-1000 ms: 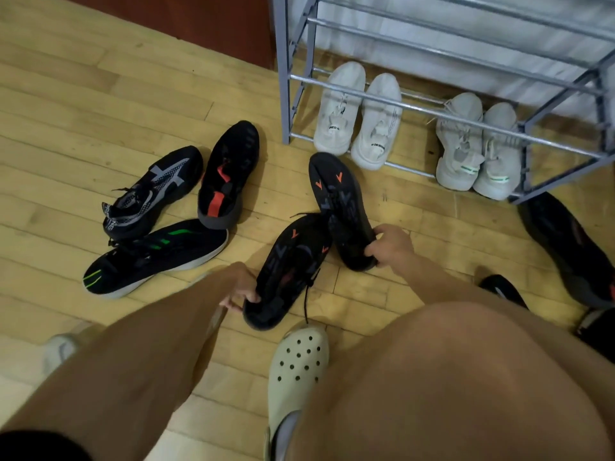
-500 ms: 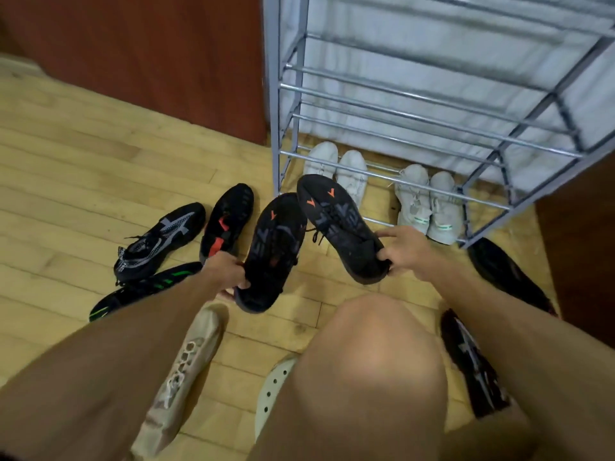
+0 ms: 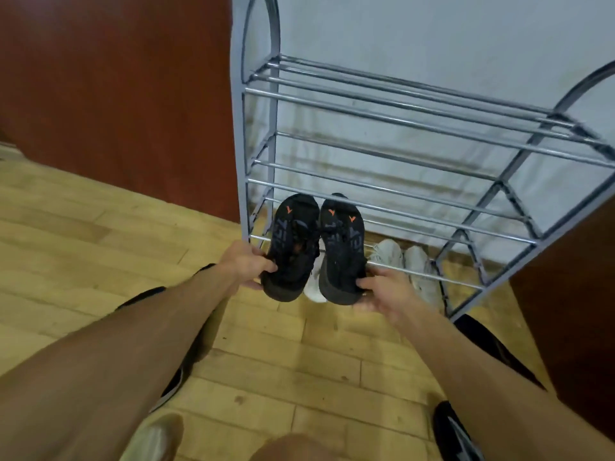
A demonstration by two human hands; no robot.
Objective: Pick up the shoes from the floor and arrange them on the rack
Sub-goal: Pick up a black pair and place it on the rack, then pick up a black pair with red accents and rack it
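Two black shoes with orange marks are in the air in front of the grey metal rack (image 3: 392,121). My left hand (image 3: 246,264) grips the heel of the left black shoe (image 3: 293,247). My right hand (image 3: 386,291) grips the heel of the right black shoe (image 3: 341,254). Both shoes point toe-first at the rack's lower shelves, side by side. A pair of white shoes (image 3: 409,264) stands on the bottom shelf at the right. Another white shoe (image 3: 314,287) shows between the two black ones.
Black shoes lie on the wooden floor, one (image 3: 492,347) under my right arm, another (image 3: 456,434) at the lower right, and one (image 3: 173,384) under my left arm. A red-brown wall (image 3: 116,94) is left of the rack. The rack's upper shelves hold nothing.
Both hands have lifted the two black shoes off the floor and brought them together, toes toward the rack. My view has risen from the floor to the rack.
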